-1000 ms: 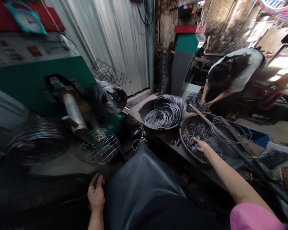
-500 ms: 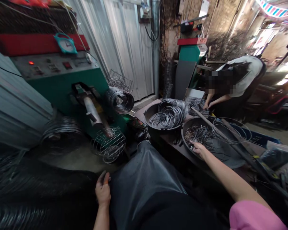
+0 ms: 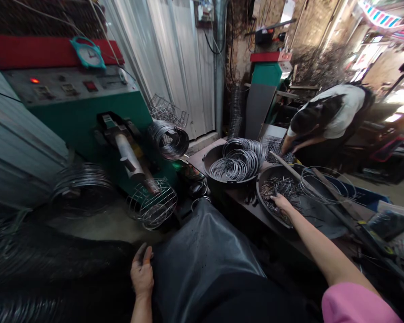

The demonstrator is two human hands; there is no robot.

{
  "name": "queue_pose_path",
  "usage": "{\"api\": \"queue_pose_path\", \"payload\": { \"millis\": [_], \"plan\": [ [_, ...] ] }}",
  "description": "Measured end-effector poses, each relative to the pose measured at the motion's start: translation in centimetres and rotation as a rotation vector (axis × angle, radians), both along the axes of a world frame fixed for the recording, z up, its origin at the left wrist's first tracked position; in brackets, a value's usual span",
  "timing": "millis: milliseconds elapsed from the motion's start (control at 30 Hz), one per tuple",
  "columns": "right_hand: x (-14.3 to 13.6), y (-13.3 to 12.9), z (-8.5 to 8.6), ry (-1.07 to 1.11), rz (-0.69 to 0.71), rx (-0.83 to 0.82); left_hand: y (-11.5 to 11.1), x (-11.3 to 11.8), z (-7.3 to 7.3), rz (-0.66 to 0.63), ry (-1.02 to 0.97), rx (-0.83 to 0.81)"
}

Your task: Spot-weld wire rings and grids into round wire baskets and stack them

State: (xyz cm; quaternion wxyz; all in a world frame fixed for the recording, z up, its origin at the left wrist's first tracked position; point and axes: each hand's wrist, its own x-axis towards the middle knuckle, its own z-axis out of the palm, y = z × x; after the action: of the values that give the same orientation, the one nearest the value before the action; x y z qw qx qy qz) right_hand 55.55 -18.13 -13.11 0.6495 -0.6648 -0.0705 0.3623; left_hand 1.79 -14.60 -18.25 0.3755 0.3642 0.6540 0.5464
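My right hand [image 3: 281,204] reaches into a wide dark basin [image 3: 318,220], its fingers drawn together at the near edge of a heap of short metal wire pieces [image 3: 280,187]. What they grip, if anything, is too small to make out. Beside the dark apron [image 3: 205,246] over my lap, my left hand [image 3: 142,271] is held up with fingers apart and nothing in it; a fingertip looks orange. Ahead of it a round wire cage [image 3: 154,204] hangs at the end of the arm of a green machine [image 3: 74,130].
A second basin [image 3: 218,178] holds wire rings [image 3: 237,163]. Wire coils [image 3: 82,184] lie at left, another coil [image 3: 168,140] by the machine. A wooden stick [image 3: 286,165] and a large wire hoop [image 3: 326,184] cross the right basin. A co-worker [image 3: 333,112] bends over wire parts behind.
My right hand has shifted slightly within the heap, its fingertips lower among the pieces. My left hand stays nearly where it was. The view has turned a little; the co-worker still bends over the wire parts.
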Motion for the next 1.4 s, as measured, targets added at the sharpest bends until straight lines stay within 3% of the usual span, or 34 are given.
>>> {"api": "queue_pose_path", "payload": {
  "millis": [200,300,400,567,700,833,1100,1233,1400],
  "plan": [
    [0.0,0.1,1.8,-0.049,-0.044,0.055,0.6,-0.4,-1.3,-0.012,0.045,-0.048],
    [-1.3,0.6,3.1,-0.014,0.051,0.122,0.9,-0.2,-1.5,-0.012,0.034,-0.046],
    [-5.1,1.7,3.4,0.041,0.198,0.173,1.0,0.3,-1.1,-0.022,0.041,-0.031],
    [-15.4,3.7,1.0,0.135,0.627,0.327,0.7,1.3,-0.2,0.012,0.062,-0.007],
    [-20.8,3.9,-1.1,-0.115,0.835,0.365,0.1,1.0,-0.5,0.031,0.076,0.011],
    [-22.3,3.5,-2.1,-0.260,0.973,0.323,-0.3,0.4,-1.2,0.039,0.070,0.011],
    [-22.6,3.1,-3.8,-0.324,0.914,0.280,0.0,0.3,-1.9,0.046,0.065,-0.002],
    [-22.8,3.1,-4.3,-0.513,1.019,0.279,-0.2,2.2,-0.2,-0.051,0.094,0.009],
    [-23.5,2.7,-4.4,-0.629,1.070,0.322,0.3,9.4,5.5,-0.545,0.200,0.118]
  ]
}}
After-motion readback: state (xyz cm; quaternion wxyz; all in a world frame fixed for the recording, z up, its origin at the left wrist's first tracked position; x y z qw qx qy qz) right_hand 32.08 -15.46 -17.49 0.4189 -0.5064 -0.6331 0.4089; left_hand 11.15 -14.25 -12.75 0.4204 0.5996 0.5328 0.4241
